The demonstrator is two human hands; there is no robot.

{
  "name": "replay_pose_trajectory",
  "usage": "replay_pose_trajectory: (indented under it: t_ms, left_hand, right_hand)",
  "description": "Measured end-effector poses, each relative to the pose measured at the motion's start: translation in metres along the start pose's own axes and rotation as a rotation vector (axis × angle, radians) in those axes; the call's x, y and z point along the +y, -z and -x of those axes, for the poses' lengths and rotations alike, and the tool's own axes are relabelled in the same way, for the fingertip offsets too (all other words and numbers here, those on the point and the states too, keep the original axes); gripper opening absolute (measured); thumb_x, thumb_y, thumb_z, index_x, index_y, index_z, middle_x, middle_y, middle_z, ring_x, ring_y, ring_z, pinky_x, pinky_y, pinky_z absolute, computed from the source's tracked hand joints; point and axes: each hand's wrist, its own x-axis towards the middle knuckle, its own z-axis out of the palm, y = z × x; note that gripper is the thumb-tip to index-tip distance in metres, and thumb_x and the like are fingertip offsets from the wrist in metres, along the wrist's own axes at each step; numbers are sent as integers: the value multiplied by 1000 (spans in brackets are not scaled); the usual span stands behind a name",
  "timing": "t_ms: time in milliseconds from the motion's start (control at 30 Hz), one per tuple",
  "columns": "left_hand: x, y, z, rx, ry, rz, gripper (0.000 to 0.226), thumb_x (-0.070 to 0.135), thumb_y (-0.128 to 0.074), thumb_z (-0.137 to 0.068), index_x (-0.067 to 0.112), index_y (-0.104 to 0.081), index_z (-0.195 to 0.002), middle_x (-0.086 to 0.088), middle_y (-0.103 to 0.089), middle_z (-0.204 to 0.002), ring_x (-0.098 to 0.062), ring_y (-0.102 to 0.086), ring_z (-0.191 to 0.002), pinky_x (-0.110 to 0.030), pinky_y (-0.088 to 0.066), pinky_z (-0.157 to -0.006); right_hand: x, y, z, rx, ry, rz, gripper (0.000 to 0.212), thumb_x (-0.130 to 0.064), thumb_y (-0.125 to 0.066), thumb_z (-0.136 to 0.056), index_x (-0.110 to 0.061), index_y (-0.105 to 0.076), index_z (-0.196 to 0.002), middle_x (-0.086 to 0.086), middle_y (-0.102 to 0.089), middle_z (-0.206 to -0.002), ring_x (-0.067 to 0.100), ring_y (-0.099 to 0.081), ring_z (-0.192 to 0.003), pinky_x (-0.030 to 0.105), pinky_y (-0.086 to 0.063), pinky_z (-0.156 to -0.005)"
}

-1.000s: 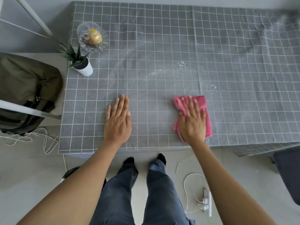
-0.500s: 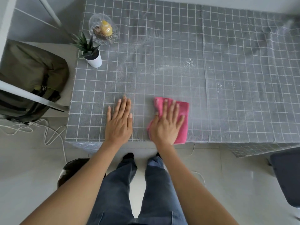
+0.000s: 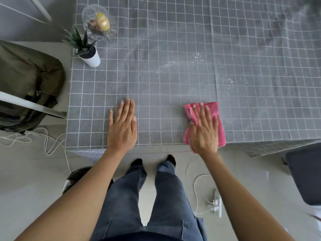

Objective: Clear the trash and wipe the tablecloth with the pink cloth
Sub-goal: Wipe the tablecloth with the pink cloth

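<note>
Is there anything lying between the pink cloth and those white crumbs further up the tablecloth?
Nothing visible. The right hand presses flat on the pink cloth, and only bare tablecloth lies between it and the white specks. The potted plant stands far off to the left.

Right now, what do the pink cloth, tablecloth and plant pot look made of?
Pink cloth: soft fabric, matte, folds under the right hand; possibly microfibre. Tablecloth: grey textile, white grid lines, matte, wrinkles at far right. Plant pot: smooth white, ceramic or plastic; cannot tell which.
</note>
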Motion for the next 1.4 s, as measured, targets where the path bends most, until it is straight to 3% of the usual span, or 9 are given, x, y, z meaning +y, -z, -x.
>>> replay_pose_trajectory:
  t_ms: [133, 333, 467, 567, 733, 900, 1000, 1200, 1400]
  left_hand:
    - [-1, 0, 0, -2, 6, -2, 55, 31, -6, -100, 17, -2, -152, 1, -1, -160, -14, 4, -147, -46, 2, -120]
    - [0, -1, 0, 8, 5, 6, 55, 32, -7, -99, 17, -3, -152, 0, -3, -160, -14, 2, -147, -45, 1, -120]
    - [0, -2, 0, 21, 1, 0, 56, 31, -10, -99, 16, -8, -152, 0, -7, -160, -13, -2, -147, -45, 0, -119]
    - [-1, -1, -1, 32, -6, 5, 56, 31, -12, -99, 14, -13, -152, 0, -11, -160, -13, -4, -147, -44, -1, -119]
    - [-1, -2, -1, 29, -8, -2, 55, 31, -10, -99, 15, -12, -152, -1, -10, -160, -14, -4, -147, -46, -3, -120]
    - [-1, -2, 0, 23, -6, 16, 54, 31, -9, -100, 17, -7, -152, 1, -7, -160, -14, -2, -147, -46, -2, -120]
    - [-1, -2, 0, 25, 3, 5, 54, 31, -9, -100, 17, -6, -152, 1, -7, -160, -13, -2, -147, -47, -4, -120]
    - [-1, -3, 0, 22, 5, 10, 55, 31, -10, -100, 17, -7, -152, 1, -6, -160, -14, -1, -147, -47, -4, -120]
    - [0, -1, 0, 27, 9, 5, 55, 31, -10, -99, 17, -8, -152, 2, -7, -160, -13, -2, -147, -46, -2, -120]
  right_hand:
    - [19, 7, 1, 35, -122, -35, 55, -39, -8, -94, -33, 5, -148, -8, 4, -158, 10, 8, -145, 42, 6, -118]
    - [-32, -4, 1, 84, -384, -112, 57, -40, -7, -94, -27, 11, -147, -1, 7, -159, 16, 10, -145, 48, 5, -117]
    - [-100, -18, 2, 1, -129, -63, 57, -40, -10, -98, -28, 14, -148, -1, 18, -156, 17, 18, -143, 49, 9, -116]
    - [-133, -26, 9, -8, 84, -83, 58, -38, -13, -97, -27, 2, -151, -4, 7, -159, 14, 14, -145, 49, 7, -117]
    - [-95, -18, 4, -17, 226, -76, 57, -36, -17, -96, -29, -8, -152, -6, -4, -159, 14, 4, -146, 49, -2, -118]
    - [-27, -2, -8, -4, -29, -7, 55, -41, -2, -93, -33, 11, -146, -6, 9, -157, 13, 13, -144, 44, 8, -118]
    - [4, 5, -14, 42, -207, -57, 58, -40, -7, -93, -32, 6, -149, -6, 4, -159, 12, 8, -145, 43, 5, -118]
    - [-41, -1, -23, 138, -528, -178, 53, -37, -14, -101, -28, 9, -148, -4, 8, -159, 14, 11, -145, 49, 4, -117]
    - [-109, -15, -23, 35, -163, -91, 56, -40, -11, -98, -29, 15, -146, -3, 17, -157, 17, 16, -144, 46, 13, -115]
